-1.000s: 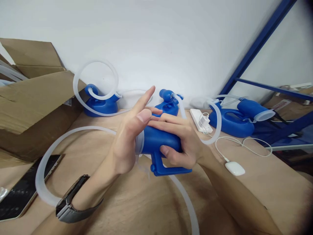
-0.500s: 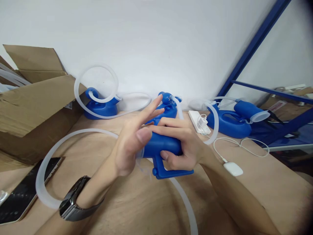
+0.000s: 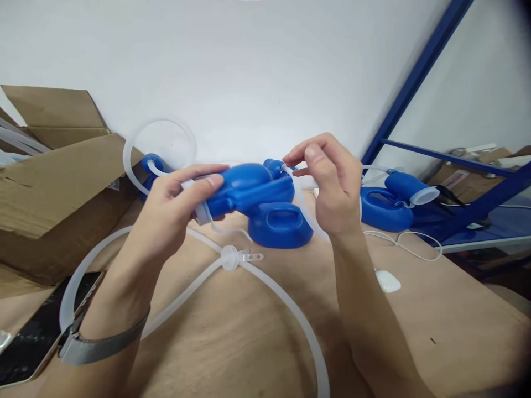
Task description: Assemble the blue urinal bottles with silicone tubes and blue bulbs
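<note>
Well, the left hand [image 3: 172,207] is closed around a blue plastic bottle [image 3: 249,193], with the fingers lying over the top of its body. The long axis of the bottle lies almost level across the view, and its pale capped neck points left and a little down. The bottle is held above a wooden board [image 3: 265,337], and its blue loop base [image 3: 280,232] sits low at the right end; I cannot tell if this base touches the board. The right hand [image 3: 332,182] is raised just beside the far end of the bottle, and its thumb and first finger seem to pinch a clear silicone tube [image 3: 301,204]. The tube runs down across the board, with a small white clamp [image 3: 230,257] on it. Two other blue bottles [image 3: 385,207] stand on the board further away.
</note>
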Action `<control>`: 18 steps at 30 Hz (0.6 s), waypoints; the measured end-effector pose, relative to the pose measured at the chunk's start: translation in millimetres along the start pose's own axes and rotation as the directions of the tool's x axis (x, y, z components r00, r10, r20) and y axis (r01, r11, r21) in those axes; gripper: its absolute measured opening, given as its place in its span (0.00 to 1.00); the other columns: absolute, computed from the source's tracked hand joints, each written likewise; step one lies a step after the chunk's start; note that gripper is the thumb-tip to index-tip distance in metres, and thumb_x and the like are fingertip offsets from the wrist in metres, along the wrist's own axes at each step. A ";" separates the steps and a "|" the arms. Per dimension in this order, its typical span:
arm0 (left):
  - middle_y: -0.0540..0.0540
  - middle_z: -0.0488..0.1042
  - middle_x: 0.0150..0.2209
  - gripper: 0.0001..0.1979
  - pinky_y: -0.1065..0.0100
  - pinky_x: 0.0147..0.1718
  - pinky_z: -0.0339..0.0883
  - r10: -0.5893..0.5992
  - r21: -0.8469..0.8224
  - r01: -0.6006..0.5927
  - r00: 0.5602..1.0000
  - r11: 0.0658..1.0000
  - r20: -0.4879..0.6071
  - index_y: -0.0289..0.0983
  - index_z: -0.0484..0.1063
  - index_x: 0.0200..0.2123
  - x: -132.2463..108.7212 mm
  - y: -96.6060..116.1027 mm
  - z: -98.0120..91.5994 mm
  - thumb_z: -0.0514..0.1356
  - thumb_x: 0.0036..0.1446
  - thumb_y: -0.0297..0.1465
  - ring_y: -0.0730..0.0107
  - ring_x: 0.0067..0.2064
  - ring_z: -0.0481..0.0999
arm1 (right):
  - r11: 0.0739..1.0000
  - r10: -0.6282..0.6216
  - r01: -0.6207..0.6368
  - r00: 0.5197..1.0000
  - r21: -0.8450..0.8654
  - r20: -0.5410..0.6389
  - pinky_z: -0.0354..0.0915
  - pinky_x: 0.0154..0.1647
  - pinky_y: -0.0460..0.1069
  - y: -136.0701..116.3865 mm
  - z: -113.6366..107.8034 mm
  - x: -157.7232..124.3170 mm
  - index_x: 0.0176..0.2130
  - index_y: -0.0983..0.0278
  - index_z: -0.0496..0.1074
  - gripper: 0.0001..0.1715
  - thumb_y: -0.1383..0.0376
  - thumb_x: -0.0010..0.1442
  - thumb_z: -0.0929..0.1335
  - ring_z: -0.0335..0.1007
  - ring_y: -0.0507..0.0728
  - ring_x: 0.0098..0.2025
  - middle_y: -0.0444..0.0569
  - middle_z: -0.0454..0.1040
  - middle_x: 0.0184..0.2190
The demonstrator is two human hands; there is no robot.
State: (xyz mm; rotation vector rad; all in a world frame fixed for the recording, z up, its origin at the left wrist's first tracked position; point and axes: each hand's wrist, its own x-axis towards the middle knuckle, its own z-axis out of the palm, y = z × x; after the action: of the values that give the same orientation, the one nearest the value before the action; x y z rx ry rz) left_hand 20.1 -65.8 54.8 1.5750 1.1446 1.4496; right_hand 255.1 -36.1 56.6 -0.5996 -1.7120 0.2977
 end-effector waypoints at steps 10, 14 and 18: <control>0.41 0.81 0.52 0.27 0.52 0.50 0.78 0.213 0.418 -0.151 0.971 0.896 -0.107 0.44 0.78 0.59 -0.6 -8.3 -1.7 0.60 0.66 0.53 0.50 0.52 0.81 | 0.972 -0.031 0.131 0.895 -0.194 0.446 0.65 0.47 0.53 6.8 27.1 4.4 0.43 0.60 0.70 0.15 0.51 0.72 0.68 0.70 0.59 0.42 0.48 0.77 0.40; 0.41 0.66 0.69 0.20 0.40 0.69 0.61 0.518 0.636 -0.520 0.828 0.570 0.214 0.47 0.76 0.60 -5.5 -6.8 -4.1 0.61 0.68 0.44 0.41 0.72 0.62 | 0.987 0.041 0.021 0.926 -0.159 0.375 0.60 0.40 0.50 23.4 22.8 6.1 0.37 0.61 0.68 0.14 0.55 0.72 0.67 0.67 0.54 0.34 0.43 0.73 0.32; 0.40 0.72 0.65 0.10 0.39 0.68 0.62 0.532 0.592 -0.710 0.692 0.381 0.488 0.43 0.78 0.50 -1.9 -11.5 -9.2 0.60 0.71 0.38 0.42 0.71 0.63 | 0.984 0.087 -0.012 0.903 -0.178 0.420 0.59 0.40 0.49 31.5 16.3 5.8 0.39 0.61 0.70 0.09 0.58 0.69 0.69 0.67 0.54 0.34 0.43 0.75 0.33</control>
State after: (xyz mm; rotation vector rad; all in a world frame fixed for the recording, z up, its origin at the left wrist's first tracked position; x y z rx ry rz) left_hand 9.3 -64.0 44.7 2.9762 1.1126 1.1808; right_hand 245.8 -4.7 41.8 -0.7446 -2.1645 0.3378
